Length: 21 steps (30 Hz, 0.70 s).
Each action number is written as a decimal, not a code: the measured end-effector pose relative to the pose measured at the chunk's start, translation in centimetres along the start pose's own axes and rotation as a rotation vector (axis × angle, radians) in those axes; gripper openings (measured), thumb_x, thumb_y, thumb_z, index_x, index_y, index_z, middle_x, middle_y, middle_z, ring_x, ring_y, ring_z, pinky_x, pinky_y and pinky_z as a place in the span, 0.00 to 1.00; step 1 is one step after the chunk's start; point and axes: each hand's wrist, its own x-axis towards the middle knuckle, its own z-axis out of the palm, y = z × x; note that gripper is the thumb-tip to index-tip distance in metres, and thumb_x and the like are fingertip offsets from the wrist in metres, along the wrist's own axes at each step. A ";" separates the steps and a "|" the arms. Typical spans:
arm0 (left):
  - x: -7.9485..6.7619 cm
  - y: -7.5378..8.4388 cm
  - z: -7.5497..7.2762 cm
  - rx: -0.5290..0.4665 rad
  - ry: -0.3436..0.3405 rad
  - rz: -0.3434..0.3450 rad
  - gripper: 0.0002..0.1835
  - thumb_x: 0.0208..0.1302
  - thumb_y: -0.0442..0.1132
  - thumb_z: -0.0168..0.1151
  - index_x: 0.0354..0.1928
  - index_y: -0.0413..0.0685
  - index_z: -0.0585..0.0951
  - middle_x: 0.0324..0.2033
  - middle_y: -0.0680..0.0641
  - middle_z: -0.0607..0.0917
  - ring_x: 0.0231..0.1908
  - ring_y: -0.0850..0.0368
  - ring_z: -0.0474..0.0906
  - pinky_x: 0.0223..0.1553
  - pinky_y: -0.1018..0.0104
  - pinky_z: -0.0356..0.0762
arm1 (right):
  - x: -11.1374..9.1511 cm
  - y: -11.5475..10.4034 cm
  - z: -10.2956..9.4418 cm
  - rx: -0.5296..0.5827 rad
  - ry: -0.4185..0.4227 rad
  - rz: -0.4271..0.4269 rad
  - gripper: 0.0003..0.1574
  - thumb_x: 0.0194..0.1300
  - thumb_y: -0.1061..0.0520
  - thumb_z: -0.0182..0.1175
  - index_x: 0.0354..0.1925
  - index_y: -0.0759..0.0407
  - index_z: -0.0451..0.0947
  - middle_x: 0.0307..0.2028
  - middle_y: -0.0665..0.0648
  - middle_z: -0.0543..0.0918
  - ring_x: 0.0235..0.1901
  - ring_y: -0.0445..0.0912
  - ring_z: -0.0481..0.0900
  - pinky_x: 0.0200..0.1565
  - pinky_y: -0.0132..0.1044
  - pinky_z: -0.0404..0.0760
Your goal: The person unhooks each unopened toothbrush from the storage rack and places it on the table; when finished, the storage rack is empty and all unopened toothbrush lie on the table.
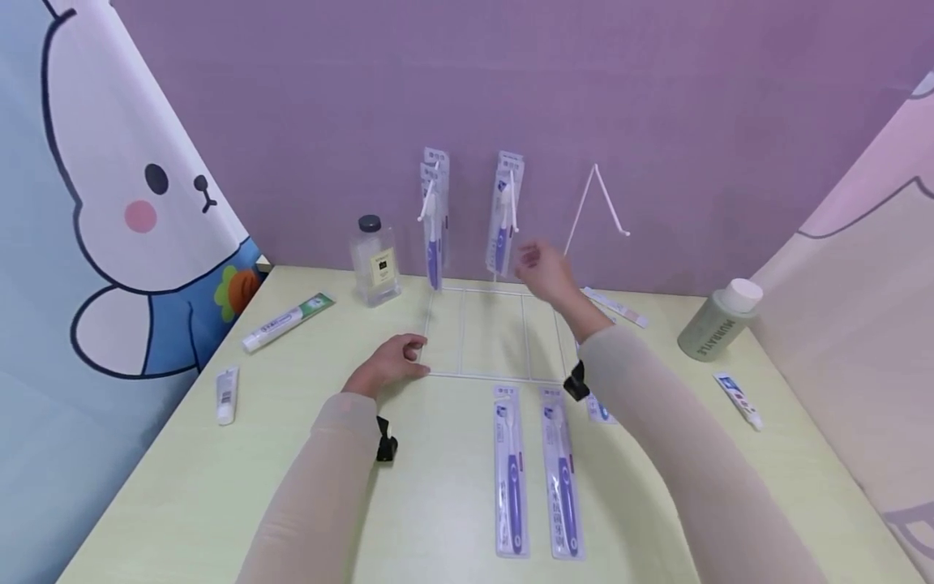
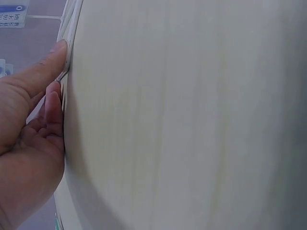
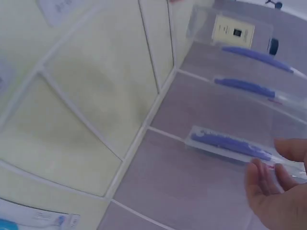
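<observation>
My left hand (image 1: 394, 361) rests at the near left corner of a white wire rack (image 1: 477, 376), pinching its wire between thumb and fingers, as the left wrist view shows. My right hand (image 1: 547, 276) is raised just right of the toothbrush packs (image 1: 502, 219) on the middle hook. In the right wrist view its thumb and loosely bent fingers stand apart beside a packaged toothbrush (image 3: 230, 146) with a purple handle. More toothbrush packs (image 1: 434, 235) hang on the left hook. The right hook (image 1: 611, 199) carries nothing.
Two packaged toothbrushes (image 1: 513, 478) (image 1: 563, 478) lie in front of the rack. Another pack (image 1: 601, 409) is partly hidden by my right arm. A clear bottle (image 1: 375, 264), a grey-green bottle (image 1: 718, 320) and toothpaste tubes (image 1: 288, 322) (image 1: 738, 400) stand or lie around.
</observation>
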 end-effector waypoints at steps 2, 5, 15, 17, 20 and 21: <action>-0.1 0.0 0.1 -0.002 0.001 -0.003 0.32 0.50 0.32 0.68 0.59 0.42 0.69 0.44 0.43 0.74 0.46 0.49 0.69 0.51 0.58 0.65 | 1.4 -0.6 0.0 0.009 0.085 -0.034 0.28 0.57 0.64 0.58 0.56 0.63 0.64 0.48 0.60 0.73 0.48 0.51 0.71 0.49 0.40 0.70; -0.2 0.2 0.1 0.004 0.007 -0.004 0.32 0.51 0.32 0.67 0.59 0.42 0.69 0.44 0.43 0.74 0.47 0.50 0.69 0.51 0.58 0.65 | 3.2 -1.6 0.2 0.048 0.194 -0.046 0.29 0.56 0.64 0.58 0.56 0.61 0.63 0.49 0.58 0.73 0.48 0.49 0.70 0.50 0.37 0.69; 0.0 0.2 0.3 0.029 0.005 -0.005 0.31 0.51 0.34 0.67 0.59 0.44 0.69 0.44 0.44 0.74 0.46 0.51 0.69 0.51 0.59 0.65 | 6.1 -2.6 1.5 0.081 0.360 -0.180 0.22 0.61 0.66 0.55 0.53 0.62 0.63 0.44 0.59 0.76 0.41 0.48 0.75 0.41 0.31 0.74; 0.0 0.2 0.2 0.029 0.007 -0.003 0.31 0.51 0.34 0.67 0.59 0.44 0.69 0.44 0.44 0.74 0.46 0.51 0.69 0.51 0.59 0.65 | 6.1 -2.8 1.5 0.064 0.368 -0.203 0.21 0.62 0.66 0.53 0.53 0.61 0.64 0.44 0.59 0.77 0.40 0.48 0.75 0.37 0.31 0.76; -0.1 0.2 0.0 0.033 0.007 -0.008 0.32 0.51 0.34 0.68 0.59 0.45 0.69 0.44 0.44 0.74 0.47 0.51 0.69 0.52 0.59 0.65 | 5.8 -3.1 1.4 0.074 0.354 -0.209 0.21 0.62 0.66 0.52 0.54 0.60 0.63 0.43 0.59 0.77 0.38 0.49 0.76 0.30 0.31 0.77; -0.2 0.2 0.0 0.036 0.007 -0.010 0.32 0.51 0.34 0.68 0.59 0.45 0.69 0.45 0.44 0.74 0.47 0.51 0.69 0.52 0.59 0.65 | 5.7 -3.3 1.3 0.079 0.349 -0.207 0.22 0.62 0.66 0.52 0.54 0.60 0.63 0.43 0.59 0.77 0.38 0.49 0.76 0.29 0.31 0.77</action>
